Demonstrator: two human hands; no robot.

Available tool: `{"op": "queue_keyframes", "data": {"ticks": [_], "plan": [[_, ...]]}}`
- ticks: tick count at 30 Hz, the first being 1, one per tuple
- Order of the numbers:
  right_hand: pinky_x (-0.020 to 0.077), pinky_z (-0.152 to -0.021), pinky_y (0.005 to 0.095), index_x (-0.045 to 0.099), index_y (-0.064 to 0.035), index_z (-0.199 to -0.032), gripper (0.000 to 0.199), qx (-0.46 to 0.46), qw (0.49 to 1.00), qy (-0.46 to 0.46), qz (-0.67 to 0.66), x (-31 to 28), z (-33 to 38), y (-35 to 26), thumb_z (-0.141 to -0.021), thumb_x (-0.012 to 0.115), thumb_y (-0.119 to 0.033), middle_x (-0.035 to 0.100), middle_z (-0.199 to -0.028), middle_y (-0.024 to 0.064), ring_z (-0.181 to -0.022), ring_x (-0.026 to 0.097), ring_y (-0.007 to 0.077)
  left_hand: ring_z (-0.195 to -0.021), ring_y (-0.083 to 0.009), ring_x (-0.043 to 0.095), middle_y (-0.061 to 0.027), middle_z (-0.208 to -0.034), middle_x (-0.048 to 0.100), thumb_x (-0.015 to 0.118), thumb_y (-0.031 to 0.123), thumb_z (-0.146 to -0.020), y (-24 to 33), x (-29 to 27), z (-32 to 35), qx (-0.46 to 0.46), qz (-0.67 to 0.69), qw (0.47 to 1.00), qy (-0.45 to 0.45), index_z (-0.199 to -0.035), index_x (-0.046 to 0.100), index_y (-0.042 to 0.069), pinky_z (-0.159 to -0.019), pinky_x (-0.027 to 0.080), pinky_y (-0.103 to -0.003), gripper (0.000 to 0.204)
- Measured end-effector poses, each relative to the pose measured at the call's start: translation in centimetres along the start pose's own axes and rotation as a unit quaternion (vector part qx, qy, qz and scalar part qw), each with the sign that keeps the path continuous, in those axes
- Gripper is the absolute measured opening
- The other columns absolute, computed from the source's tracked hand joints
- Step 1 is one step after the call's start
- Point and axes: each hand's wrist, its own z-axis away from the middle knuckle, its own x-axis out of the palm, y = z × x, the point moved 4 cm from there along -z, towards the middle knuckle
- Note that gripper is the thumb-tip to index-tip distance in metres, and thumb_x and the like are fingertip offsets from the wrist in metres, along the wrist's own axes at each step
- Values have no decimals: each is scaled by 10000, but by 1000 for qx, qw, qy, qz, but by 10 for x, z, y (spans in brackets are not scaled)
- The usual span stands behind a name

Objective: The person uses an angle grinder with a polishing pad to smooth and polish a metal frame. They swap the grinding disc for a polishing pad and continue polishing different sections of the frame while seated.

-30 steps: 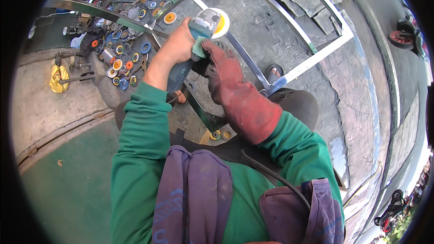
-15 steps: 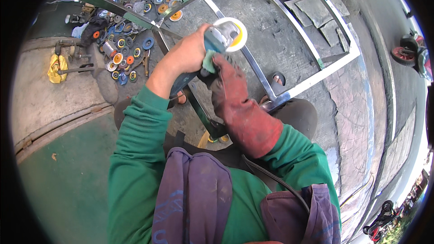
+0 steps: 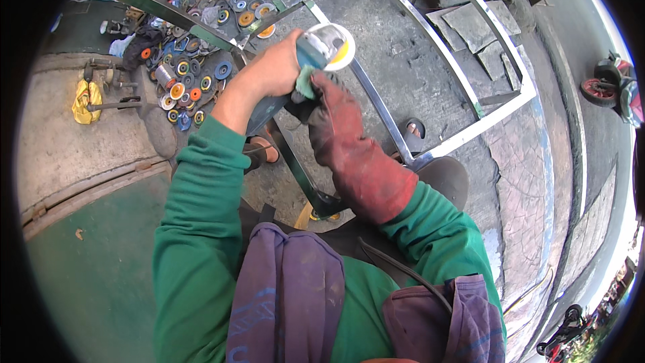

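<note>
- My left hand [image 3: 277, 67], bare, is wrapped shut around the body of the angle grinder [image 3: 310, 54]; fingers curl over the top of the teal housing.
- My right hand [image 3: 336, 114], in a worn red leather glove, is closed on the grinder from below and behind, thumb side up against the housing. How much of the grip lies under the tool I cannot tell; the glove hides it.
- Grinder sits between the two hands, left hand on its near-left side, right hand just under it. Its disc [image 3: 336, 44], pale with a yellow centre, sticks out past both hands, away from me.
- Disc is over the upper end of a bright steel bar of the metal frame [image 3: 484, 111] lying on the concrete floor; whether it touches the bar is unclear.
- Frame runs from under the hands out to the right and up.
- To the left of my left arm: a scatter of used grinding discs [image 3: 195, 74] on the ground, and a yellow rag [image 3: 84, 101] farther left.
</note>
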Motion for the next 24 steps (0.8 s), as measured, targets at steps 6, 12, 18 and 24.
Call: {"op": "queue_keyframes", "data": {"ticks": [6,12,18,24], "plan": [[536,-851,315,717,-73,-1221,250,27,983,-46,174,-2,-6,-19,-973,747,-78,754,-1030,31,-923,681,157,-1236,-454,655,-308,-1275,698,805,273,-878,-3,-1,-10,22,-24,999,-15,-1535,424,-56,-1085,515,-454,827],[556,-953,333,696,9,-1225,257,142,979,81,-122,8,13,-13,-1063,658,-186,748,-1035,88,-982,697,170,-1248,-449,664,-315,-1297,693,873,369,-816,0,2,-5,30,28,997,-70,-1526,424,-64,-1051,529,-451,945],[583,-893,353,642,-3,-1327,488,26,977,-67,203,-1,-9,-10,-940,797,-257,732,-1185,123,-1033,723,213,-1268,-440,670,-328,-1324,686,800,261,-882,-18,-9,-18,24,-11,1000,3,-1528,427,-41,-1064,529,-445,805],[575,-925,329,681,-1,-1244,307,180,983,-19,7,3,-36,19,-996,750,-168,743,-1154,91,-1001,709,175,-1244,-290,660,-232,-1371,657,859,233,-631,-28,-44,-36,-122,36,992,17,-1633,296,-101,-1093,499,-333,1197]]}}
